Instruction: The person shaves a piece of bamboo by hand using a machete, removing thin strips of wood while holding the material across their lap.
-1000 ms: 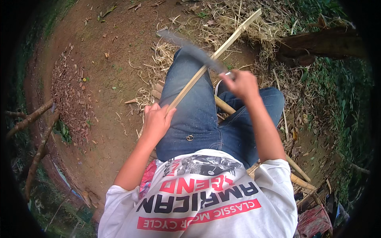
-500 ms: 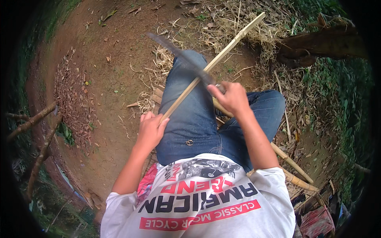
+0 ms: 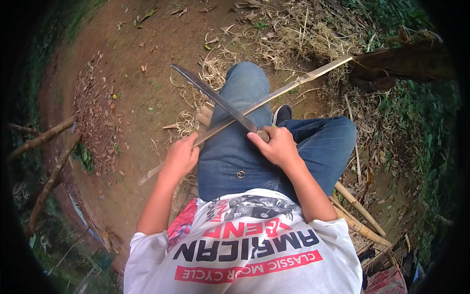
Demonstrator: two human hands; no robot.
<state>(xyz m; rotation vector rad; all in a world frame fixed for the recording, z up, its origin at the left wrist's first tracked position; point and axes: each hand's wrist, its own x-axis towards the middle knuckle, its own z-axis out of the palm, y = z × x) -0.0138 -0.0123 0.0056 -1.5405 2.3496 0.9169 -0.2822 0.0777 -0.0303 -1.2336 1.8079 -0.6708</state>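
A long pale bamboo strip (image 3: 279, 91) slants across my raised left thigh, its far end up to the right and a short tail showing past my wrist. My left hand (image 3: 180, 156) is closed round it near its lower end. In my right hand (image 3: 276, 145) is the handle of a machete, gripped with the thumb up against it. The machete's dark blade (image 3: 210, 93) points up and left, crossing over the strip above the thigh. Blade and strip form an X and appear to touch where they cross.
Curly shavings (image 3: 303, 41) lie heaped beyond my knees. A thick log (image 3: 401, 61) stands at the upper right. Bamboo poles (image 3: 360, 208) stick out by my right hip. Branches (image 3: 51, 181) cross at the left, near dry leaves (image 3: 95, 112) on bare soil.
The strip has swung lower at its far end and slid back past my left hand. My right hand and the machete have come down and nearer; the blade is less blurred.
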